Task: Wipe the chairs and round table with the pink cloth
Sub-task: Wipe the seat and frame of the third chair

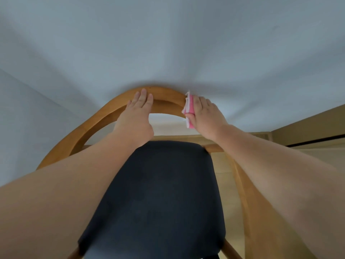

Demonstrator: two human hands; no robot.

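Wood, smooth and honey-brown, forms the curved chair back (168,94) above a dark, matte padded seat (158,193). The left hand (138,116) lies flat on it at 12 o'clock, fingers straight. At 1 o'clock, the right hand (203,116) pinches the folded pink cloth (189,107) against the wood.

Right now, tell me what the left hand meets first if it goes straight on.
The left hand lies on the chair's back rail; beyond that, likely the pale wall, though depth is unclear.
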